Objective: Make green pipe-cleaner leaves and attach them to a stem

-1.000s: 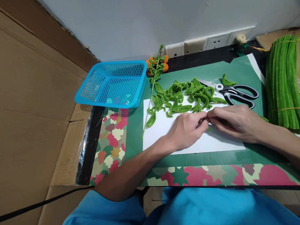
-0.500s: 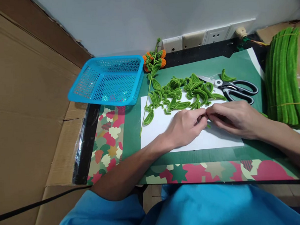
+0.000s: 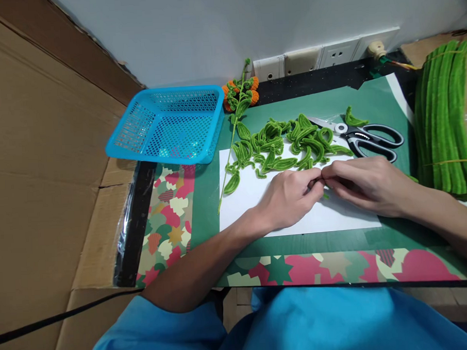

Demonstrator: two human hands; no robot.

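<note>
Over the white paper point(image 3: 239, 216), my left hand point(image 3: 292, 198) and my right hand point(image 3: 367, 184) meet fingertip to fingertip, both closed in a pinch. A small green end of a pipe cleaner point(image 3: 326, 195) peeks out just under the fingers; the rest of it is hidden by them. Just beyond my hands lies a loose pile of looped green pipe-cleaner leaves point(image 3: 271, 142). Behind my right hand rest scissors point(image 3: 355, 136) with black and grey handles, blades pointing left. One curved green leaf point(image 3: 355, 118) lies by itself above them.
A blue plastic basket point(image 3: 165, 134) stands at the back left. Beside it lies a green pipe-cleaner stem point(image 3: 233, 128) with orange blossoms point(image 3: 254, 96). At the right is a thick bundle of green pipe cleaners point(image 3: 444, 124). Wall sockets point(image 3: 336, 54) with a plug line the back; cardboard point(image 3: 35, 152) borders the left.
</note>
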